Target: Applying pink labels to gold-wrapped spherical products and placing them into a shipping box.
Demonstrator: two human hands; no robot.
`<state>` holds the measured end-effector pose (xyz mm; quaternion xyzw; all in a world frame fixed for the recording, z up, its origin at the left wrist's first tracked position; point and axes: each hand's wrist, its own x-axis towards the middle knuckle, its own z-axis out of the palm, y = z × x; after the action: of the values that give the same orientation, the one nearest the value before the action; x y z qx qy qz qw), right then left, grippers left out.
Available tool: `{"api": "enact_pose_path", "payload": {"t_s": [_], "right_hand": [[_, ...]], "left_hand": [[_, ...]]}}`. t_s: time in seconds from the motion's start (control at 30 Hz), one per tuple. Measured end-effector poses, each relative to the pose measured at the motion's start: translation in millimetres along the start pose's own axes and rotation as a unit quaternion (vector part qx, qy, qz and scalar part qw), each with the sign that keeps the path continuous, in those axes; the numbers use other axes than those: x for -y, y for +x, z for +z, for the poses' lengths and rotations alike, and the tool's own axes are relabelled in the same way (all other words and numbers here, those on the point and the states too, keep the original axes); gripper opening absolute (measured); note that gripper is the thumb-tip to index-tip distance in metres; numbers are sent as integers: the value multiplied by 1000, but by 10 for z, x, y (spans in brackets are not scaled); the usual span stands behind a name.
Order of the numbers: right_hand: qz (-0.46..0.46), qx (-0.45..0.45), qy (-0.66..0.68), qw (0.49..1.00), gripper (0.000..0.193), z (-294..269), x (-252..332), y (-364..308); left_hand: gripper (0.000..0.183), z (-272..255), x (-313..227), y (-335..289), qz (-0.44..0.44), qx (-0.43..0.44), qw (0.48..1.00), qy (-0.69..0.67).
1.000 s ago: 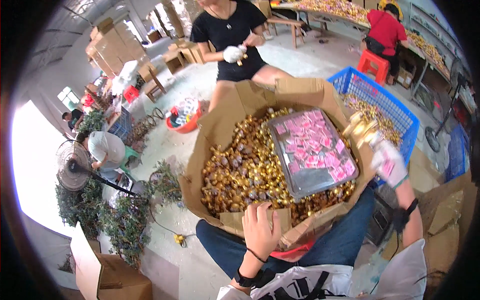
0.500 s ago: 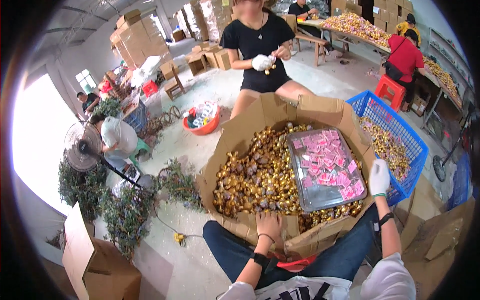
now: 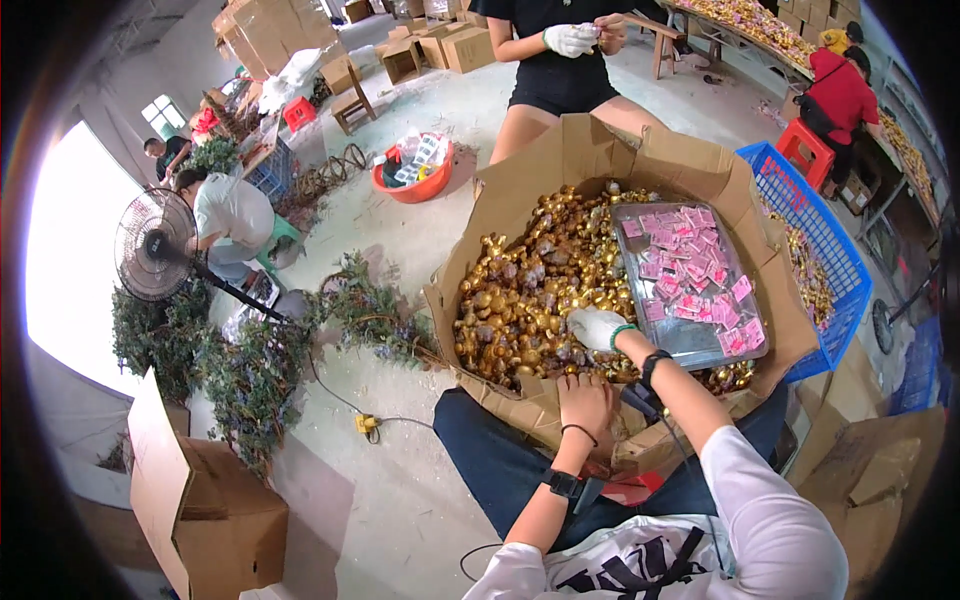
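A large cardboard box (image 3: 545, 180) stands between my legs, heaped with small shiny gold pieces (image 3: 520, 300). On top of the pile, to the right, lies a metal tray (image 3: 690, 350) with many small pink packets (image 3: 690, 255). My right hand (image 3: 597, 328), in a white glove, reaches down onto the gold pieces at the tray's left edge. Its fingertips are hidden, so what it grips does not show. My bare left hand (image 3: 587, 398) is hooked over the box's near rim. A dark handle-like object (image 3: 640, 403) shows beside it.
A blue plastic crate (image 3: 830, 230) with more gold pieces touches the box's right side. Across from me sits a person with a gloved hand (image 3: 570, 40). To the left are a red basin (image 3: 415, 175), a fan (image 3: 155, 245), leafy garlands (image 3: 250, 400) and an open carton (image 3: 215, 500).
My right hand has come from the box's right edge leftward onto the gold pieces. My left hand stays on the near rim. The view has tilted downward.
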<state>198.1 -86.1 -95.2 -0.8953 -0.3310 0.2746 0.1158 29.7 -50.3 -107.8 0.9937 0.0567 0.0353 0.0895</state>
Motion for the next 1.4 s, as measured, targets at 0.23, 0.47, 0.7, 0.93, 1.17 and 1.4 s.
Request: {"api": "enact_pose_path", "payload": {"t_s": [0.23, 0.47, 0.7, 0.93, 1.17, 1.4], "right_hand": [[-9, 65, 119, 991, 53, 1340, -869, 228], [-28, 163, 83, 983, 54, 1288, -602, 278], [37, 116, 81, 989, 34, 905, -424, -76], [14, 48, -7, 999, 38, -284, -164, -952], [-37, 75, 612, 786, 37, 32, -710, -1172], [-40, 93, 267, 958, 39, 121, -526, -957]], "left_hand": [[30, 11, -20, -48, 3, 37, 998, -48], [31, 31, 105, -101, -14, 53, 998, -38], [35, -65, 42, -92, -16, 23, 997, -75], [93, -190, -24, -32, -55, -45, 990, -122], [106, -202, 11, 14, 18, -88, 958, -273], [92, -88, 81, -14, 71, 50, 988, -129]]}}
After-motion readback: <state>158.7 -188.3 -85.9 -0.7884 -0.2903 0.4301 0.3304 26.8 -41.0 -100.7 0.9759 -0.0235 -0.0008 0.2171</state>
